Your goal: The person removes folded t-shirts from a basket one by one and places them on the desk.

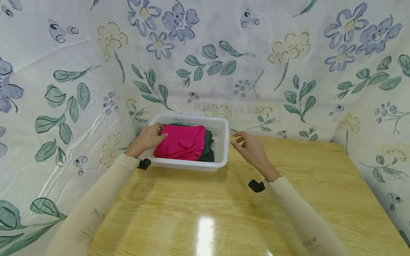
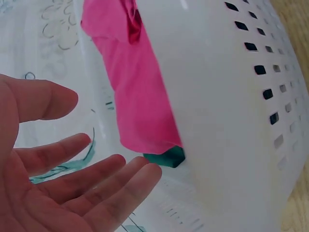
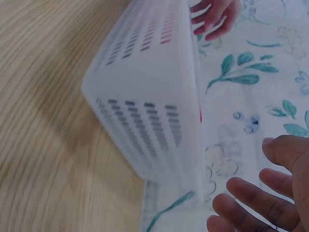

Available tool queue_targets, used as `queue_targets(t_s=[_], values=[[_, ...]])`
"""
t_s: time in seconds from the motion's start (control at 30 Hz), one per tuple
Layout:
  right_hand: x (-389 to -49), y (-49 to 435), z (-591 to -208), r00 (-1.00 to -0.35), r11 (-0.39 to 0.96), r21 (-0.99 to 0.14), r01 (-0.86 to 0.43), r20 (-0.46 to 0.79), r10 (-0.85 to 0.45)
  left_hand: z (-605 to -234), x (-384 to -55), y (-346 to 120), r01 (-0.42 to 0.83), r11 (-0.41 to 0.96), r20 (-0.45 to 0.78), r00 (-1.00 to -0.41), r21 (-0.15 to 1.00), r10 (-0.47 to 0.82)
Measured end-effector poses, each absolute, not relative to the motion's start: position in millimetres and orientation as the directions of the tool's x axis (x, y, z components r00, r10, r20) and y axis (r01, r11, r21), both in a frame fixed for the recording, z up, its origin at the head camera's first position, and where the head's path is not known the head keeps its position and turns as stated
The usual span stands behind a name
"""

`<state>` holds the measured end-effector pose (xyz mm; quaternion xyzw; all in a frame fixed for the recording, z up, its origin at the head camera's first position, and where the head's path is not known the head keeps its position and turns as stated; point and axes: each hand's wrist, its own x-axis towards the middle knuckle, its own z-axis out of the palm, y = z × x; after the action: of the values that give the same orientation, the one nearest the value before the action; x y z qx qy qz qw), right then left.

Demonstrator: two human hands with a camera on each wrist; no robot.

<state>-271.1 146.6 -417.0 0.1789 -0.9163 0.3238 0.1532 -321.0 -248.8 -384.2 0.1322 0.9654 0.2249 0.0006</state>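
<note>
Grip is released on both left hand (image 1: 149, 138) and right hand (image 1: 253, 149), near one basket (image 1: 221, 156) holding one pink cloth (image 1: 182, 142).

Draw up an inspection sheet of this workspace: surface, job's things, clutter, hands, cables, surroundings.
Surface: wood-grain table, shiny near the front.
Job's things: white basket holding pink cloth, with green cloth beneath.
Clutter: nothing seen.
Left hand: fingers loose, at the basket's left end, gripping nothing; contact with the pink cloth unclear.
Right hand: fingers loose, right of the basket, gripping nothing.
Cables: nothing seen.
Surroundings: floral sheeting behind and at both sides.
</note>
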Motion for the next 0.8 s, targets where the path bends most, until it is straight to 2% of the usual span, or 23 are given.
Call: queue_targets(t_s=[0.37,0.6,0.8], values=[[-285,94,-411,-0.898,0.672,-0.597,-0.437,0.323,-0.298,-385,-329,-254,0.187,0.880,-0.068,-0.969,0.436,0.239],[-292,68,-407,-0.927,0.660,-0.661,-0.356,0.160,-0.340,-387,-334,-259,0.115,0.872,-0.159,-0.964,0.475,0.213],[-301,50,-408,-0.906,0.625,-0.720,-0.301,0.010,-0.424,-385,-338,-260,0.065,0.842,-0.206,-0.957,0.535,0.205]])
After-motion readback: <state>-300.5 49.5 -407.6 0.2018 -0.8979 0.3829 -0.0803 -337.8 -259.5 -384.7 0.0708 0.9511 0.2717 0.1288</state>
